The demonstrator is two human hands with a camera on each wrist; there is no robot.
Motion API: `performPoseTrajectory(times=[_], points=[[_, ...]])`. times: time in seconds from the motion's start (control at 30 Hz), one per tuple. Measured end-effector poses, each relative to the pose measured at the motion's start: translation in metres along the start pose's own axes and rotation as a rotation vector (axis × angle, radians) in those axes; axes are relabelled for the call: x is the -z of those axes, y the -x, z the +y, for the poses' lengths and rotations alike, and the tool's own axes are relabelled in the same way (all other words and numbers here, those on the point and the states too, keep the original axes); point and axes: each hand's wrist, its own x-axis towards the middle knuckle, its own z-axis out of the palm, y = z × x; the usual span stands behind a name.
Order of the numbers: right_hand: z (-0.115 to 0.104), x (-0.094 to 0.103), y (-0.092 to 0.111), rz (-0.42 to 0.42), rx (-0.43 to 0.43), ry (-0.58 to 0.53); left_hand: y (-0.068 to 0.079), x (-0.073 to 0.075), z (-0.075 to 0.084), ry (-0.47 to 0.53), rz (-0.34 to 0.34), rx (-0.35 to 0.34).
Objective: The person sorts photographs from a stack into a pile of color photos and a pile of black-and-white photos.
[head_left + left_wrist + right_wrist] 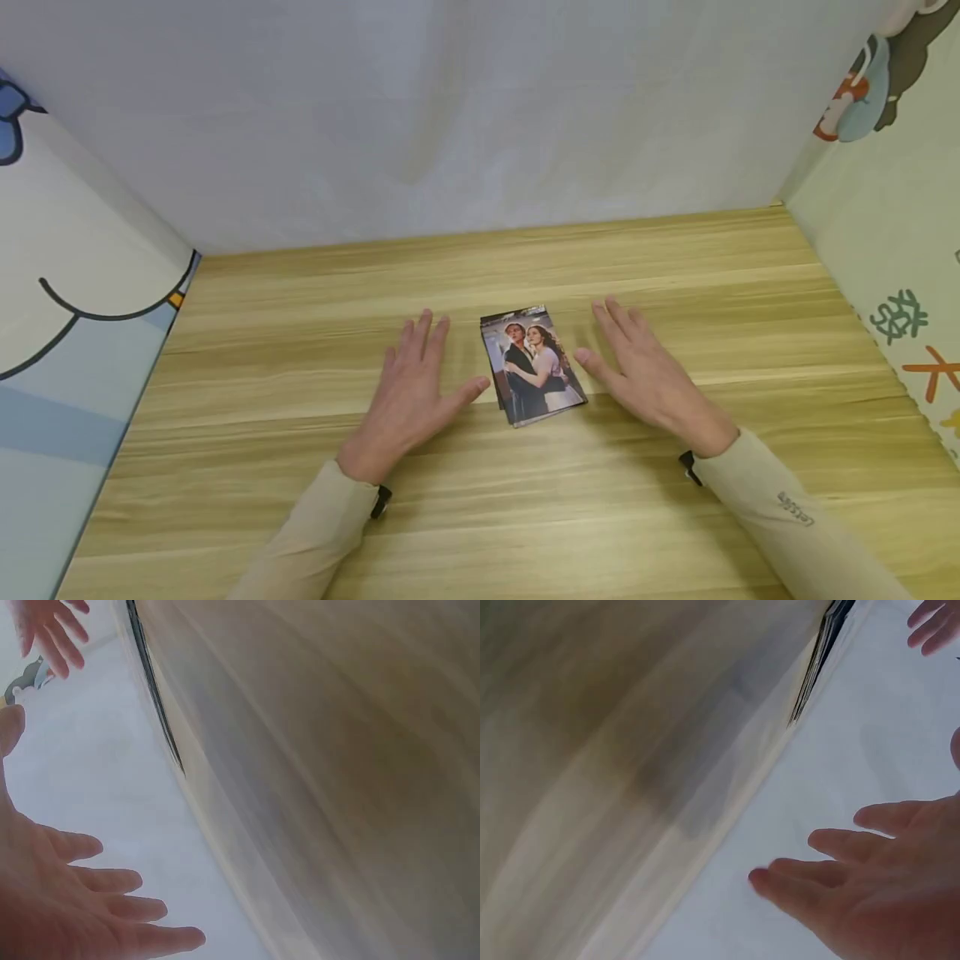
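Yellow-brown counter (570,525): it looks like wood and runs under the left hand (408,396) and the right hand (652,379). It is flat, so I guess that helps things lie steady.
Picture cards (534,371): they sit in a small pile on the counter, between the two hands. The top one shows two people hugging. The edges do not line up, so bits of the lower cards poke out. The top card lies face up, maybe so its picture can be seen.
Left hand: its fingers are out almost straight and its thumb is spread wide. It holds nothing. The thumb tip is just beside the pile.
Right hand: it is spread too, and it holds nothing. Its thumb points at the pile from the other side.
Room between: both hands seem to be up over the counter. They are apart, which I think keeps the picture from being covered.
Pale sleeves (315,517): they sit behind the hands and end at the wrists.
Pale wall (480,125): past the fingertips.
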Motion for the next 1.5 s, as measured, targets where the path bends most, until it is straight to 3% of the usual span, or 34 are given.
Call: performPoseTrajectory(times=[0.4, 0.7, 0.97, 1.17, 1.5], points=[[-0.010, -0.008, -0.003, 0.021, -0.041, -0.193, -0.003, -0.008, 0.016, 0.132, 0.012, 0.038], [-0.015, -0.014, -0.007, 0.009, -0.059, -0.380, -0.006, -0.011, 0.025, 0.319, -0.025, 0.076], [-0.018, -0.018, -0.009, -0.026, -0.097, -0.442, -0.013, -0.015, 0.032, 0.522, -0.099, 0.129], [-0.020, -0.020, -0.009, -0.052, -0.124, -0.480, -0.018, -0.018, 0.035, 0.589, -0.151, 0.155], [-0.025, -0.022, -0.009, -0.064, -0.102, -0.507, -0.023, -0.023, 0.036, 0.689, -0.142, 0.204]])
